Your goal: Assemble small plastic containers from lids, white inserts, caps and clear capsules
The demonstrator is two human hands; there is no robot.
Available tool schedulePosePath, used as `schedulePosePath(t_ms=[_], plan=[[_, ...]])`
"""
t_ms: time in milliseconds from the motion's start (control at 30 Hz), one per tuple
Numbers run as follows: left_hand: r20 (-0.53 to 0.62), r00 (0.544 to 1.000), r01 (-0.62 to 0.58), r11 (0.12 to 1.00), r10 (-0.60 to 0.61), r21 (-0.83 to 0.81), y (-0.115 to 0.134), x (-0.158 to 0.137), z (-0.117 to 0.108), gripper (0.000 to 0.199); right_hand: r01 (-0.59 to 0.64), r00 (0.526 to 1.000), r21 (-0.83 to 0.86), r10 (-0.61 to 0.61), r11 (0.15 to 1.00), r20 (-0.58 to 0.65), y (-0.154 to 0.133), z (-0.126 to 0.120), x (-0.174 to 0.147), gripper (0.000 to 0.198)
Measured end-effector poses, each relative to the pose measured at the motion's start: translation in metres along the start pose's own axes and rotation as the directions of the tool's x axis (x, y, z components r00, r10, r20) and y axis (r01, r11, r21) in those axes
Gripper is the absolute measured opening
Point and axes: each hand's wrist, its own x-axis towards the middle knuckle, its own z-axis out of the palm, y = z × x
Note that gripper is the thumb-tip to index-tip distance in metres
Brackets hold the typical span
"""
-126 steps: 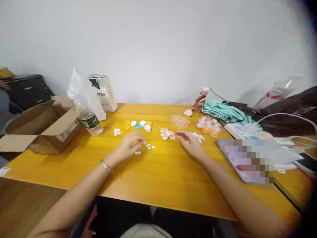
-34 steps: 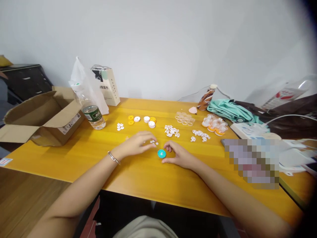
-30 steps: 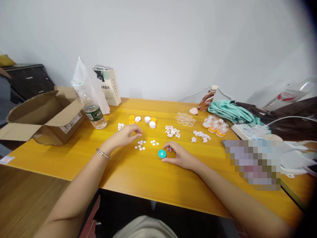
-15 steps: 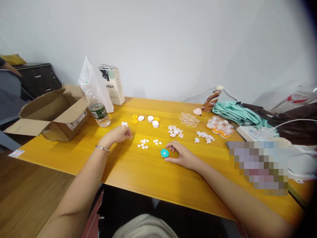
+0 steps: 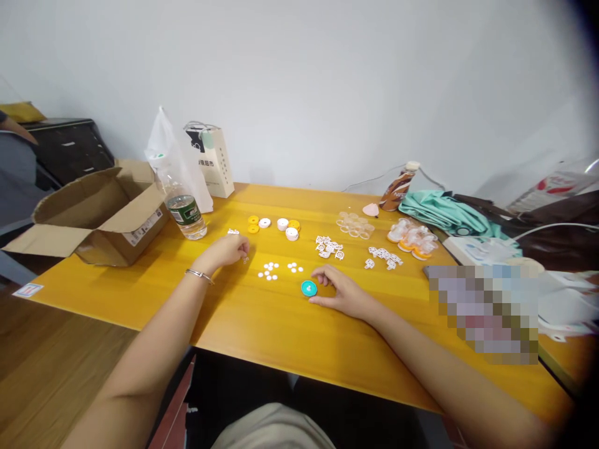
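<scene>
On the table, my right hand (image 5: pixel 344 294) rests with thumb and fingers apart around the near side of a teal round disc (image 5: pixel 309 288) with a small pale piece at its centre. The thumb lies at the disc's edge; I cannot tell how firmly it touches. My left hand (image 5: pixel 229 251) is closed, fingertips pointing down at the tabletop. Tiny pale bits (image 5: pixel 245 260) show just below those fingertips, and what they pinch is too small to name. Small white pieces (image 5: pixel 233 232) lie behind that hand. Between the hands are small white discs (image 5: pixel 268 272) in two loose groups.
Yellow and white round parts (image 5: pixel 292 233), clear rings (image 5: pixel 355 226), white cut-out parts (image 5: pixel 329 247) and clear-topped orange pieces (image 5: pixel 412 238) lie farther back. A cardboard box (image 5: pixel 135 234) and water bottle (image 5: pixel 186 215) stand left. A drink bottle (image 5: pixel 397 187) and teal cloth (image 5: pixel 444 209) are right.
The whole view has shifted slightly, so things appear a little farther left. Both hands keep nearly the same places and poses, and the teal disc still lies by my right hand.
</scene>
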Motion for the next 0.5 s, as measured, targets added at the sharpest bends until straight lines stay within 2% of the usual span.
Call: schedulePosePath(t_ms=[367,500], plan=[[0.034,0.999,0.034,0.998,-0.032,-0.046,0.0049,-0.0038,-0.0058,0.016,0.022,1.0,-0.032,-0.021,0.999,0.008,0.0014,-0.0003,-0.0001,0.039],[0.009,0.999,0.036,0.997,-0.035,-0.073,0.0066,-0.0035,-0.0099,0.015,0.031,1.0,-0.029,-0.031,0.999,0.0,0.0013,-0.0001,0.0005,0.039]])
